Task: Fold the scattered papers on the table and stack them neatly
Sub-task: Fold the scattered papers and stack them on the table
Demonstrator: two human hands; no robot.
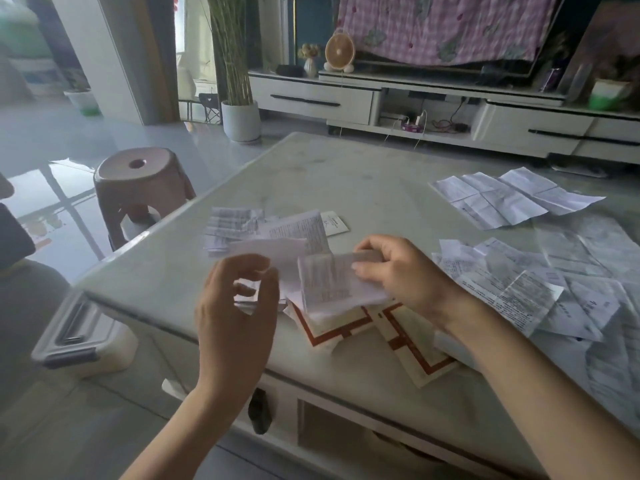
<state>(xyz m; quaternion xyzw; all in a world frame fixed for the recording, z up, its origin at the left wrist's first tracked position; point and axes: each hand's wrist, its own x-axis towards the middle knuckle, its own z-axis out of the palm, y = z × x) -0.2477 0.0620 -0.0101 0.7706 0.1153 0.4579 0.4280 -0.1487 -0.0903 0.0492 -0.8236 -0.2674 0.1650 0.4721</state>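
Folding papers at the counter (346, 174), one sheet in my right hand.

Creased, unfolded sheets (519, 199) cover the counter's right side. On the floor to its left sits a lidded plastic box (79, 337); I cannot tell what is in it. A white pot (241, 121) beyond holds tall green stalks. Red-bordered sheets (415, 344) lie at the near edge, and a pile of folded papers (239, 226) lies past my hands. My right hand (408, 275) has its fingers clamped on the folded paper (329, 282). My left hand (239, 306) hovers beside it, fingers loosely curled, apart, holding nothing.
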